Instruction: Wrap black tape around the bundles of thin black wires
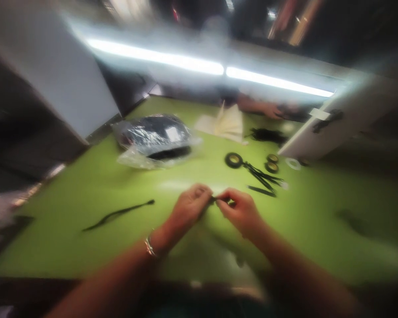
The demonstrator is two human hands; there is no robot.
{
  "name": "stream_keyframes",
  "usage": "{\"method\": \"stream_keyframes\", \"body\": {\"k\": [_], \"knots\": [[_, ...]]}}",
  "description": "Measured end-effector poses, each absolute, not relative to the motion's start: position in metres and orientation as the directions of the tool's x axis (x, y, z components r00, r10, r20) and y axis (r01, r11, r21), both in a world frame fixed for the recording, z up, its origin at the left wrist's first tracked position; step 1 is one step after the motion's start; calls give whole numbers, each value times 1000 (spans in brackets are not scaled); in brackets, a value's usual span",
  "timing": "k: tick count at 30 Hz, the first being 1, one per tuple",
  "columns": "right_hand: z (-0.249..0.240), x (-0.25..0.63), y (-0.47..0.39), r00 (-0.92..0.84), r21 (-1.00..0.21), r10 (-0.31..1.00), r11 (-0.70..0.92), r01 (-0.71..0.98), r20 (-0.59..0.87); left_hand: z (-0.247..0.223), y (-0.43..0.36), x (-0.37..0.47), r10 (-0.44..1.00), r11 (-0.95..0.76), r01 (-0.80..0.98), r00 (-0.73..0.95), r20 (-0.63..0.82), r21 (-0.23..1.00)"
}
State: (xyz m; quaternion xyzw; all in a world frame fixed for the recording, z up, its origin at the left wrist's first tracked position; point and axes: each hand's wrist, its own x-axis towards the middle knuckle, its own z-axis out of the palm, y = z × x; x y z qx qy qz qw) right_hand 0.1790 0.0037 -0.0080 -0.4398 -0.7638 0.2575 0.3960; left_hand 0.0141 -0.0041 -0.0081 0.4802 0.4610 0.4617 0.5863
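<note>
Just below centre, a small dark piece [213, 200], probably light and best pinched at its ends, is gripped by left hand [191, 204] and right hand [239, 207] fingers.

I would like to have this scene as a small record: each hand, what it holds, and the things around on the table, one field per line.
Left hand: pinches a small dark piece
Right hand: fingertips closed on the same piece; its details are blurred
Surface: green table
Left side: thin black strip, lying apart from the hands
Beyond, left: clear plastic bag with dark contents
Beyond, right: black ring, bundle of black strips
Far side: another person's hand
</note>
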Motion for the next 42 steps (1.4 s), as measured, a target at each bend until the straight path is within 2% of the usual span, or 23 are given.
{"method": "stream_keyframes", "body": {"k": [2,5,7,10,15,21,28,31,33,36,39,42], "knots": [[-9,179,3,-283,-645,831,551,529,478,-10,-4,16,966,176,-168,217,-138,970],[-10,179,2,-362,-356,674,682,638,644,-13,-4,18,941,243,-271,299,-159,931],[-9,178,0,-437,-209,601,716,666,669,-14,-4,17,942,264,-293,281,-181,919],[-8,176,-2,-494,-76,544,721,689,678,-13,-5,16,945,306,-330,215,-245,893],[-10,175,-1,-497,-10,527,693,721,689,-15,-6,16,940,340,-420,167,-297,841],[-10,171,-2,-498,19,528,673,740,688,-28,-6,18,947,321,-315,105,-303,893],[-15,174,-2,-565,144,416,703,697,712,-31,-4,15,959,284,-268,59,-279,921],[-21,178,2,-583,137,401,732,668,707,-32,0,12,976,218,-261,68,-207,941],[-23,180,6,-557,67,439,741,668,705,-32,3,10,982,183,-220,87,-167,958],[-22,183,10,-444,-154,562,723,673,698,-27,4,9,980,161,-113,136,-145,980],[-19,184,12,-375,-392,672,703,594,638,-17,3,8,982,129,-8,137,-126,992],[-15,185,12,-413,-511,732,678,529,542,-10,2,9,989,71,84,123,-81,994]]}}
